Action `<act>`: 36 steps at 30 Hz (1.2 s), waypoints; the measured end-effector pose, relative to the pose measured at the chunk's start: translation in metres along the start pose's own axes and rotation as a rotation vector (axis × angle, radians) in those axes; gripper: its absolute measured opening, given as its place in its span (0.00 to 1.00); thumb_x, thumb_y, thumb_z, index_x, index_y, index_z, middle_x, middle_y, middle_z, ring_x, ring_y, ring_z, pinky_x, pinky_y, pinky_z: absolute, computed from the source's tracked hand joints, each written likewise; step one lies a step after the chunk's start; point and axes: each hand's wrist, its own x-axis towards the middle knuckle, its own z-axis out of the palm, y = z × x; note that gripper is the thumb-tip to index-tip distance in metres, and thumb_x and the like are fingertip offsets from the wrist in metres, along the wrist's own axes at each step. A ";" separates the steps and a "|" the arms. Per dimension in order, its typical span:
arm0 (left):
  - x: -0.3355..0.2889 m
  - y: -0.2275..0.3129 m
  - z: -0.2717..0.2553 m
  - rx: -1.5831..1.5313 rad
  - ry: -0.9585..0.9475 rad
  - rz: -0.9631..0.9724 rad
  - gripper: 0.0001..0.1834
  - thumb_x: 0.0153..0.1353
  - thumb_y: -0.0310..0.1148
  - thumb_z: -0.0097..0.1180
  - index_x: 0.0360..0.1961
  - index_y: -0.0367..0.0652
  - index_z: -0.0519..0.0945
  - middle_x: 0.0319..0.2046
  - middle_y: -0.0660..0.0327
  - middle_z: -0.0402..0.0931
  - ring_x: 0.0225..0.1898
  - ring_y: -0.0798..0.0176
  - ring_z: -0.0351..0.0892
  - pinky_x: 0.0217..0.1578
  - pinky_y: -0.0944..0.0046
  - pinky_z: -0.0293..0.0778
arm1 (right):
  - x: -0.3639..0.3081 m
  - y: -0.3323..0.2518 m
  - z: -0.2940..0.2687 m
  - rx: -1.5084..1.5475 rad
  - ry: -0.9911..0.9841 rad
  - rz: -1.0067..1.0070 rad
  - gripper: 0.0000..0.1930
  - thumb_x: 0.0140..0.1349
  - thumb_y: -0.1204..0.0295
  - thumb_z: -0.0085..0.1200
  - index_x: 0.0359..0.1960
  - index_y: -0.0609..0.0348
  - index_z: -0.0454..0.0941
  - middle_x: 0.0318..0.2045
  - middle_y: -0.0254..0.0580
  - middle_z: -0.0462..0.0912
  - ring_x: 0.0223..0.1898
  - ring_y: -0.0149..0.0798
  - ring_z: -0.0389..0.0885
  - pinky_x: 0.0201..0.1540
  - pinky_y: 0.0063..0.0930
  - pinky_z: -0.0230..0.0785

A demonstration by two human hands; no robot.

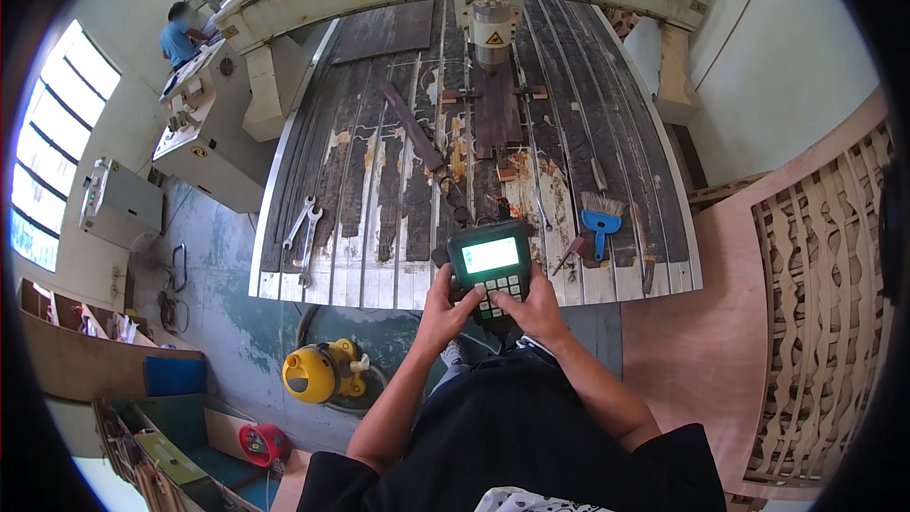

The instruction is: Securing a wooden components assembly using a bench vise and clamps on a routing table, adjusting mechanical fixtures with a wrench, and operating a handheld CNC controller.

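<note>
Between my two hands is a black handheld controller (462,245) with a lit screen and a pad of pale keys. My left hand (449,308) grips its left side, the thumb on the lower keys. My right hand (534,306) wraps the other side, its thumb also over the keypad. Just beyond lies the slatted bed of a CNC router (379,277). Its spindle (492,33) stands over a dark wooden board (498,114), which small wooden clamping strips flank. The cutter's tip is too small to make out.
On the bed lie two wrenches (308,239), a blue brush (601,224), a curved dark wood piece (412,128) and a dark panel (384,31). A yellow vacuum (318,372) stands on the floor at left. A wooden lattice panel (825,313) is at right. Another person (178,38) works at far left.
</note>
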 end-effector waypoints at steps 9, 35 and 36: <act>-0.005 0.004 -0.006 0.093 -0.080 0.024 0.34 0.61 0.24 0.63 0.65 0.36 0.61 0.48 0.50 0.79 0.51 0.61 0.80 0.48 0.62 0.78 | -0.001 0.005 0.001 -0.006 -0.004 0.005 0.25 0.56 0.72 0.66 0.52 0.69 0.70 0.42 0.45 0.82 0.42 0.32 0.81 0.47 0.30 0.74; -0.001 0.003 -0.045 0.048 -0.016 0.076 0.31 0.60 0.23 0.62 0.62 0.32 0.64 0.48 0.51 0.79 0.50 0.63 0.79 0.50 0.62 0.76 | 0.015 -0.008 0.036 -0.005 -0.112 0.060 0.29 0.54 0.77 0.65 0.56 0.66 0.67 0.44 0.43 0.80 0.45 0.33 0.80 0.50 0.29 0.74; -0.002 0.004 -0.047 0.049 -0.020 0.073 0.31 0.60 0.23 0.62 0.62 0.32 0.64 0.48 0.51 0.79 0.50 0.63 0.79 0.50 0.62 0.76 | 0.015 -0.007 0.038 -0.017 -0.096 0.062 0.28 0.54 0.76 0.65 0.56 0.66 0.67 0.44 0.43 0.80 0.45 0.33 0.80 0.50 0.29 0.74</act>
